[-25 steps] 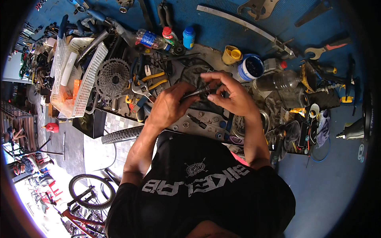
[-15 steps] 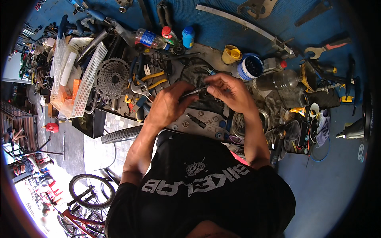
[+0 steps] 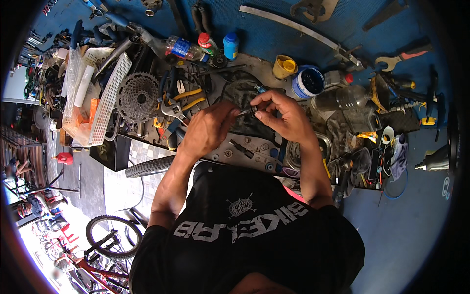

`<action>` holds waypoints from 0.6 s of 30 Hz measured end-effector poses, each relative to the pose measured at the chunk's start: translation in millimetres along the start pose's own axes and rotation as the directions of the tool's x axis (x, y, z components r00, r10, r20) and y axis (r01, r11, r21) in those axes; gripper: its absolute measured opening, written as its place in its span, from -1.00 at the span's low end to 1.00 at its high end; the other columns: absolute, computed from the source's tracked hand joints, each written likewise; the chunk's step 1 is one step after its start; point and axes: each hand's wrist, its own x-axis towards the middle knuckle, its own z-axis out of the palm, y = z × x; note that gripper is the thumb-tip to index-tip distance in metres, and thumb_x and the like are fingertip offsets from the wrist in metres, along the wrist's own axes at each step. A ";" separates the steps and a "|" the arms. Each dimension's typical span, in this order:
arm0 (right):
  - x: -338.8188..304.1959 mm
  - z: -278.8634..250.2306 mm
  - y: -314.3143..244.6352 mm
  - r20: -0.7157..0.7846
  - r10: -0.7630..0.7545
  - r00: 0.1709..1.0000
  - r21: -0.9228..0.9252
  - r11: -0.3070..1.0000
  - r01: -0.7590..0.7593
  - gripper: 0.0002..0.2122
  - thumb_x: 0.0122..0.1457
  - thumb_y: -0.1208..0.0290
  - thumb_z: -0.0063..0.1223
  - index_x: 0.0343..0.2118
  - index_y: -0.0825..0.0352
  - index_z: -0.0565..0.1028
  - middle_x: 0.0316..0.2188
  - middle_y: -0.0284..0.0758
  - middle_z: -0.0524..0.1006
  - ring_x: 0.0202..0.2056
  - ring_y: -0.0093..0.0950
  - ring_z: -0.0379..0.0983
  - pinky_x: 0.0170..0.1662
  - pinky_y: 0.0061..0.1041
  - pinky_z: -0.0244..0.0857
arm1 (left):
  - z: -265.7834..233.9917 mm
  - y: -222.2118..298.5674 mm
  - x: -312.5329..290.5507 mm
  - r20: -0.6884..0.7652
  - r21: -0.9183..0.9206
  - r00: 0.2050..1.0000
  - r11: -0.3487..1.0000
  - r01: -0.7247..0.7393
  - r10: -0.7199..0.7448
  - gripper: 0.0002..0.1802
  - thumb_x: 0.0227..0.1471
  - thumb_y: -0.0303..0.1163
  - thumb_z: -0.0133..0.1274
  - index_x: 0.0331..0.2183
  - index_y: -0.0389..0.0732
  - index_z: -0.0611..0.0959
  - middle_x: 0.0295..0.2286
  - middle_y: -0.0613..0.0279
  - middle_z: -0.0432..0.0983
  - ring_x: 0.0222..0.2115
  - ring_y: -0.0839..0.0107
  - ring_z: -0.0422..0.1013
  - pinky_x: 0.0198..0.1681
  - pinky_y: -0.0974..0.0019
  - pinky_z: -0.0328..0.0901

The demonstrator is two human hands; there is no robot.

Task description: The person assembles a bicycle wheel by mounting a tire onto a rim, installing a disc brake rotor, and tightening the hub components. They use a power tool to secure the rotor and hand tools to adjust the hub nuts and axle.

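Over a crumpled black cloth [image 3: 230, 93] on the workbench, both hands hold one slim metal rod [image 3: 243, 113] with a dark piece at its end. My left hand [image 3: 208, 126] is closed round the rod, its fingertips partly hidden behind the back of the hand. Thumb and forefinger of my right hand [image 3: 284, 117] pinch the dark end piece [image 3: 254, 110]. Below the hands lies a dark cylindrical part [image 3: 242, 149] among several small rings and washers [image 3: 265, 146]. A round metal bowl [image 3: 327, 147] sits partly under my right forearm.
To the left are a bicycle cassette [image 3: 138, 97], an adjustable wrench [image 3: 172, 110], yellow-handled pliers [image 3: 190, 94] and a white basket [image 3: 111, 98]. A blue-and-white tub [image 3: 308, 82], a yellow cup [image 3: 285, 67] and bottles [image 3: 231, 46] stand behind. A tyre [image 3: 149, 167] juts out beside my left forearm.
My right fingers have closed in round the dark end piece, and less of the rod shows between the hands. My left hand has shifted only slightly.
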 end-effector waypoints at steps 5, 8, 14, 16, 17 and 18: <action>-0.1 1.3 1.6 0.010 -0.024 1.000 -0.031 0.999 0.024 -0.76 0.28 0.52 0.26 -0.02 0.36 0.55 -0.15 -0.34 0.62 -0.20 -0.59 0.58 -0.20 -0.55 0.44 | 3.7 3.4 -1.4 -0.097 -0.056 0.991 0.993 -0.100 0.094 -0.66 0.16 -0.30 0.31 -0.12 -0.28 0.64 -0.29 -0.01 0.66 -0.33 -0.02 0.60 -0.28 0.07 0.44; 0.9 1.0 3.0 -0.012 -0.043 0.999 -0.003 0.999 0.043 -0.76 0.27 0.53 0.26 -0.02 0.36 0.55 -0.15 -0.33 0.61 -0.20 -0.58 0.58 -0.20 -0.54 0.44 | 3.8 0.6 0.2 -0.077 0.000 0.991 0.994 -0.109 0.109 -0.61 0.14 -0.30 0.34 -0.07 -0.28 0.62 -0.32 0.00 0.64 -0.37 0.05 0.60 -0.30 0.12 0.44; -1.0 -2.1 1.6 0.006 -0.027 1.000 -0.058 0.998 0.027 -0.76 0.26 0.54 0.26 -0.03 0.35 0.55 -0.16 -0.32 0.61 -0.20 -0.57 0.59 -0.21 -0.55 0.45 | 6.0 3.5 -0.3 -0.015 -0.121 1.000 0.993 -0.006 0.004 -0.65 0.20 -0.24 0.28 -0.09 -0.25 0.63 -0.31 0.00 0.66 -0.32 -0.02 0.60 -0.29 0.05 0.44; -1.3 -2.4 1.0 0.003 -0.043 0.999 -0.056 0.998 0.043 -0.76 0.25 0.54 0.26 -0.03 0.35 0.55 -0.16 -0.33 0.61 -0.20 -0.57 0.59 -0.21 -0.55 0.44 | 3.4 5.7 1.0 0.038 -0.119 0.998 0.991 0.058 -0.054 -0.65 0.22 -0.22 0.26 -0.08 -0.24 0.63 -0.29 -0.03 0.67 -0.27 -0.11 0.60 -0.26 0.01 0.43; -1.3 -2.6 0.8 -0.004 -0.045 0.999 -0.039 0.998 0.044 -0.75 0.25 0.54 0.27 -0.03 0.35 0.55 -0.16 -0.33 0.61 -0.21 -0.58 0.58 -0.21 -0.55 0.44 | 0.5 5.9 2.6 0.080 -0.116 0.994 0.990 0.081 -0.072 -0.64 0.22 -0.21 0.26 -0.07 -0.25 0.62 -0.30 -0.04 0.67 -0.28 -0.10 0.61 -0.27 0.02 0.43; -1.2 -2.7 0.7 -0.008 -0.048 0.999 -0.017 0.999 0.047 -0.75 0.24 0.55 0.27 -0.03 0.35 0.55 -0.16 -0.33 0.61 -0.21 -0.58 0.58 -0.22 -0.55 0.44 | -0.3 7.2 2.6 0.099 -0.113 0.989 0.986 0.119 -0.108 -0.63 0.22 -0.21 0.26 -0.07 -0.25 0.61 -0.30 -0.04 0.67 -0.30 -0.08 0.61 -0.28 0.03 0.43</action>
